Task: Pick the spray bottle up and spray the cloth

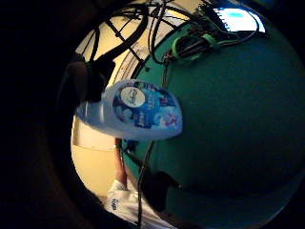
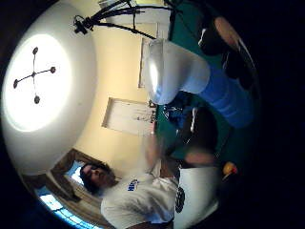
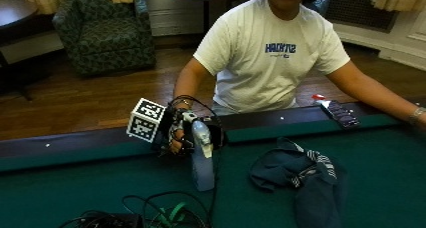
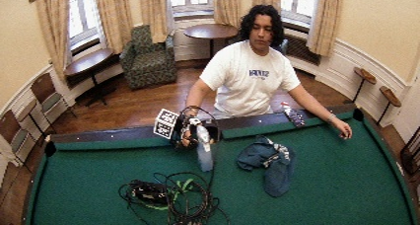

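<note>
Standing behind the green table (image 3: 373,153), a person in a white shirt was seen with the gloved right hand (image 3: 178,133) wrapped round the neck of the spray bottle (image 3: 202,158). The fingers were curled about the white sprayer head, and the bottle was held upright, with its base at or just above the felt; contact with the felt could not be told. In the little finger side palm view the labelled body of the bottle (image 1: 138,110) was shown close to the palm, over the green surface. In the thumb side palm view the white upper part and bluish body of the bottle (image 2: 190,76) were seen near the palm.

A dark blue cloth (image 3: 303,175) with a striped edge was found crumpled on the felt, near the bottle but apart from it, on the side of the person's bare hand. The bare left hand (image 4: 340,128) was rested on the felt near the far rail, well apart from the cloth. A bundle of black and green cables (image 4: 170,195) was lying on the table in front of the bottle. A small dark object with a red tip (image 3: 336,110) was lying on the rail beside the person.
</note>
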